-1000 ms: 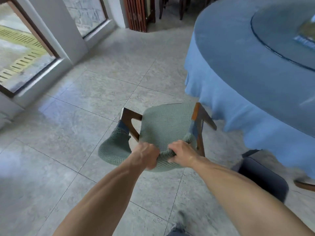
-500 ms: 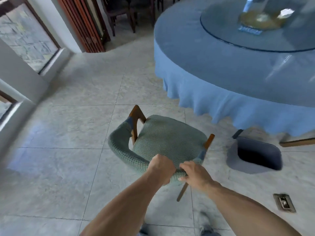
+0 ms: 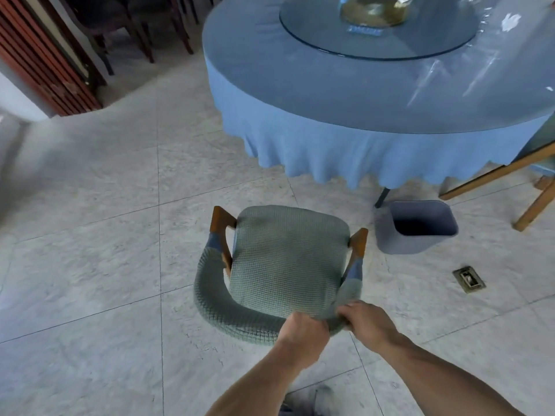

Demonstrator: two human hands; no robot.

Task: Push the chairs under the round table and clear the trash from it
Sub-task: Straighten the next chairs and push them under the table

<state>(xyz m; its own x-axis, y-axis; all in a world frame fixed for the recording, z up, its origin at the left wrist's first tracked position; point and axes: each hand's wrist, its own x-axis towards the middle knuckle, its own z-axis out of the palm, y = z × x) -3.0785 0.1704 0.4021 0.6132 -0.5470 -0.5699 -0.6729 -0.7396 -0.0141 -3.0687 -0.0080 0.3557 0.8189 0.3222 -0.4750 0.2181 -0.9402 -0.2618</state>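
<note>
- Chair (image 3: 285,259): seat and curved backrest covered in grey-green waffle-knit fabric; wooden arm supports, brown, wedge-shaped, showing at either side of the seat; blue fabric showing where the cover stops on the arms.
- Seat is roughly square with rounded corners; the backrest wraps round its near edge as a padded arc.
- Left hand (image 3: 303,331): fingers curled over the top of the backrest, gripping it.
- Right hand (image 3: 368,321): just beside the left, also curled round the backrest rim, bunching the cover.
- Chair stands directly ahead of both hands on pale marbled floor tiles, apart from the table.
- Seat front faces away from the hands, toward the round table (image 3: 345,94), angled slightly right.
- Table: pleated blue cloth under a clear sheet, glass turntable (image 3: 315,31) on top.
- Grey plastic bin (image 3: 416,244), rounded-square mouth, ahead and right of the right hand.
</note>
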